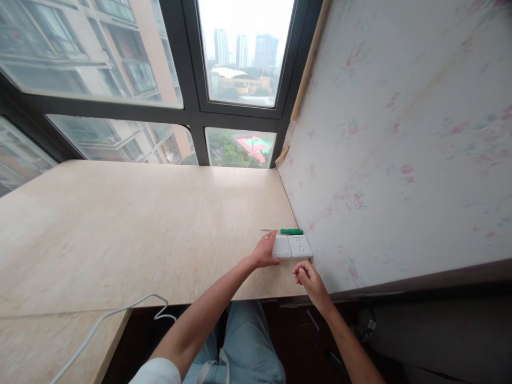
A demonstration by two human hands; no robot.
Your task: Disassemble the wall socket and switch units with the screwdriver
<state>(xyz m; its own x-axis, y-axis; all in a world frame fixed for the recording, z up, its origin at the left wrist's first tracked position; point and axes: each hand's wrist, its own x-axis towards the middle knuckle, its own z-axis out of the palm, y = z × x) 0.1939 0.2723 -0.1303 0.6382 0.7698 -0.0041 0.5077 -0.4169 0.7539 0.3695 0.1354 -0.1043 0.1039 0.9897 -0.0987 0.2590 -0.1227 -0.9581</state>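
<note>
A left hand (265, 251), fingers apart, spans one edge of the white switch (282, 248) as a right hand (312, 279) curls, contents unclear, beside the adjoining socket (301, 247) on the tabletop (160, 229), where a fingertip's nudge could roll the green screwdriver (292, 231).

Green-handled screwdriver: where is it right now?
In the head view, the green-handled screwdriver lies right of centre, just beyond the white socket plate and close to the floral wall.

White cable (120, 309) over ledge (120, 229); flowered wall (400, 133); dark window frame (192, 114); hazy towers (242, 52), sports court (256, 145) outside
</note>
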